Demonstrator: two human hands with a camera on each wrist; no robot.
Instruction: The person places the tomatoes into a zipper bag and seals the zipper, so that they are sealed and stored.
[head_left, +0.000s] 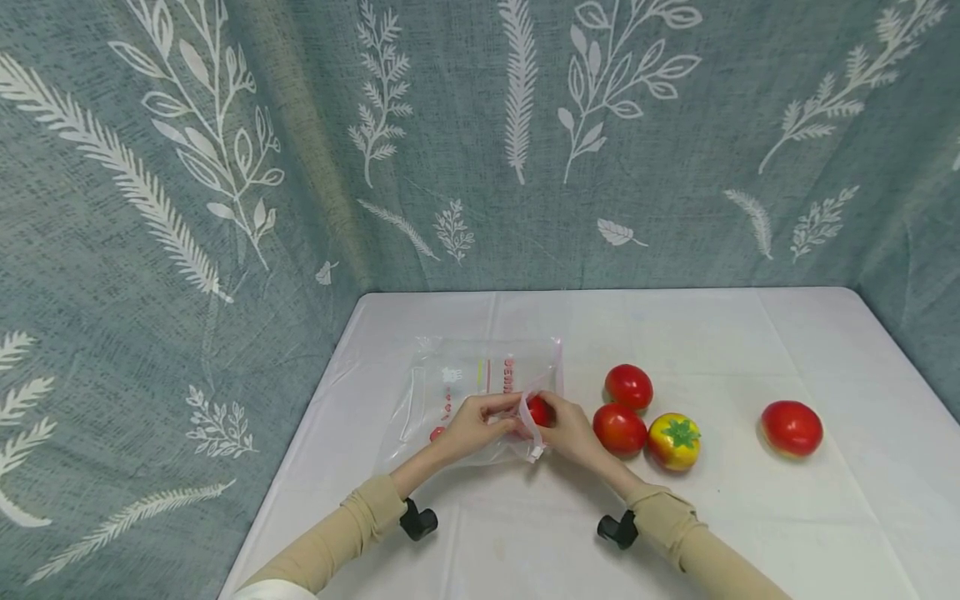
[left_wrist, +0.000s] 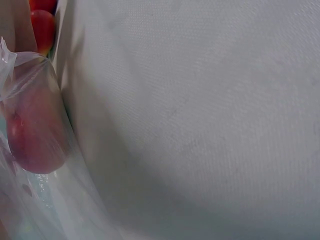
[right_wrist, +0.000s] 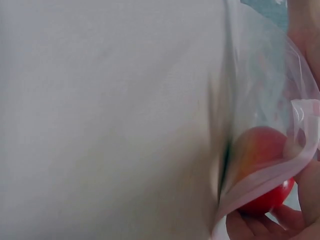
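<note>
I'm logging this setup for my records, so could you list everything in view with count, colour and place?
Loose red fruits: 3, red, two close together right of the bag, one farther right
Yellow fruit: 1, yellow-red with green top, beside that pair
Held fruit: 1, mostly red, at the bag's mouth
Zip bag: 1, clear with print, on the table
Table: 1, white-covered, below everything
Curtain: blue-green with white leaves, behind and left
Wrist cameras: 2, black, at the wrists
Sleeves: 2, beige, forearms
Left hand: 1, bare, pinching the bag
Right hand: 1, bare, holding the fruit

a white-clothed table (head_left: 720, 342) carries a clear plastic bag (head_left: 465, 379), three red tomatoes (head_left: 619, 430) and a yellow-red tomato (head_left: 674, 442).
</note>
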